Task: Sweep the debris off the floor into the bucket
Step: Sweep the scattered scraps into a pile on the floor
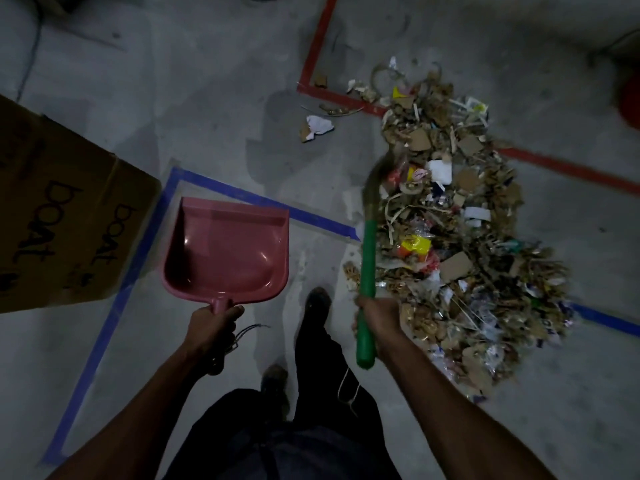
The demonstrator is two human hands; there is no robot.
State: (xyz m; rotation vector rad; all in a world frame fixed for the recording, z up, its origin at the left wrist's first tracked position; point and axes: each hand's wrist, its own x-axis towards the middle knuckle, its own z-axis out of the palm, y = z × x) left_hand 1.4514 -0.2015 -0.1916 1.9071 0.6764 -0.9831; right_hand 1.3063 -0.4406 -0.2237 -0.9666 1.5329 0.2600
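Status: I judge the task barely under way. The debris pile (457,216) sits gathered in one long heap on the concrete floor (214,109), running from approx 12 o'clock down to 4 o'clock of my right hand (375,315), and none of it is in the dustpan (227,249), whose tray is bare. A few strays, incl. a crumpled white scrap (317,126), lie apart from the heap at approx 11 o'clock, near the red tape line (320,39). No bucket is identifiable in view; a red shape cut off at the far right edge could be one, cannot confirm. So left to do: push the heap onto the pan, collect strays, tip into the bucket. Hands: right hand is wrapped round the green handle of the broom (367,268), brush end blurred and lying along the near-left edge of the heap, touching it as far as I can tell. Left hand (211,325) grips the dustpan's short handle, fingers curled round it, pan held at 12 o'clock of that hand, seemingly above the floor beside the blue tape line (239,197), well apart from the heap at its 2 o'clock. A cardboard box (65,216) stands at 10 o'clock of the left hand. Pile is just beside the right hand, pan is not.
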